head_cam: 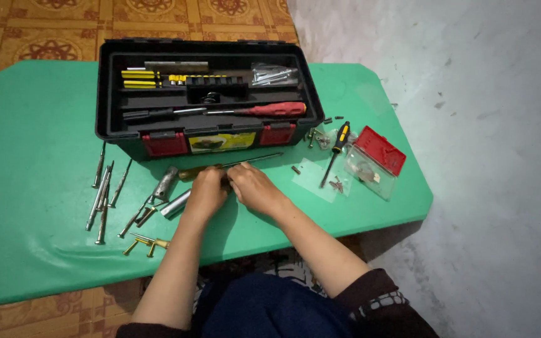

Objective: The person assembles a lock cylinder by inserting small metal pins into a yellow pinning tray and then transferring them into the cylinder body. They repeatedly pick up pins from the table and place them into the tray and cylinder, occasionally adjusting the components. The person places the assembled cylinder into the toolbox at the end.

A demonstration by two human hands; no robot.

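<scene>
Gripping the brown-handled screwdriver (220, 168) together, left hand (206, 193) and right hand (253, 186) should steady it just short of the toolbox (203, 94) beyond them

Two bare forearms, sleeves pushed up above the elbows. Dark maroon-brown sleeve (380, 297) on the right arm, with a band of small white pattern at its edge. Matching dark sleeve edge (142, 328) on the left arm. Dark navy trousers (270, 310) between the sleeves.
</scene>
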